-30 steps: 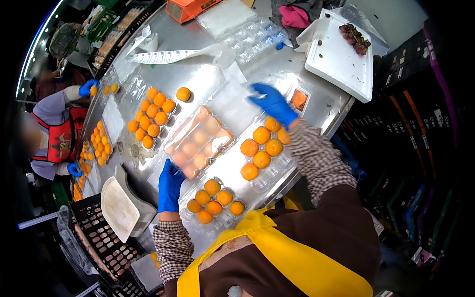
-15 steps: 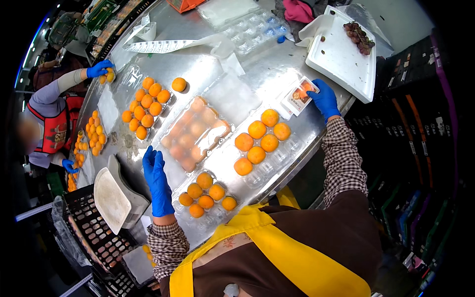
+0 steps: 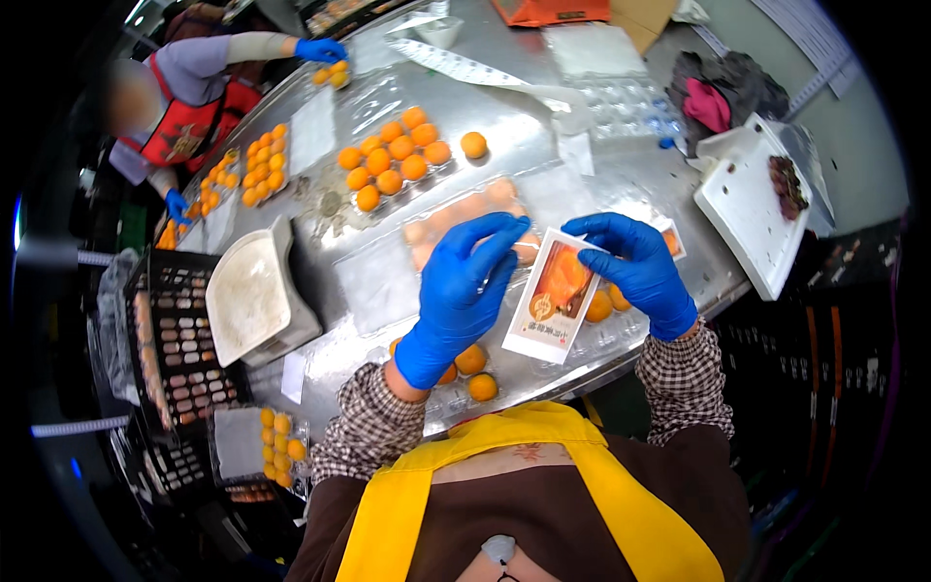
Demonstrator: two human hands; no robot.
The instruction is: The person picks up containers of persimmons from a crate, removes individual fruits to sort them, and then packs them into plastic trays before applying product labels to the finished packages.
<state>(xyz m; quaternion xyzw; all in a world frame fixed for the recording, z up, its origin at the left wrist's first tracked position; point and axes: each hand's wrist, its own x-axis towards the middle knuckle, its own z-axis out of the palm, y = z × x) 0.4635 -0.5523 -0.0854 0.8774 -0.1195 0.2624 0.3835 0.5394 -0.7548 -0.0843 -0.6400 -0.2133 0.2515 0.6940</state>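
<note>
In front of me, my right hand (image 3: 635, 272), in a blue glove, pinches a white card (image 3: 553, 303) printed with orange fruit by its upper edge. To its left is my left hand (image 3: 461, 296), gloved in blue too, its fingers half bent and apart with nothing visible in them. Beyond the hands lies a closed clear clamshell of fruit (image 3: 450, 215), partly hidden by my left hand. Several oranges (image 3: 472, 360) sit in an open clear tray below my left wrist. More oranges (image 3: 598, 307) in another tray show beneath my right hand. Further printed cards (image 3: 673, 242) lie just behind it.
A filled tray of oranges (image 3: 401, 145) and a single orange (image 3: 473, 145) sit farther back. A white scale (image 3: 254, 296) stands left beside a black crate (image 3: 184, 339). At right is a white foam tray (image 3: 742, 209) with grapes. A co-worker (image 3: 199, 87) handles fruit at far left.
My right hand has lifted a card from the pile and brought it inward. My left hand has moved right, up to the card. The view has turned, shifting the table.
</note>
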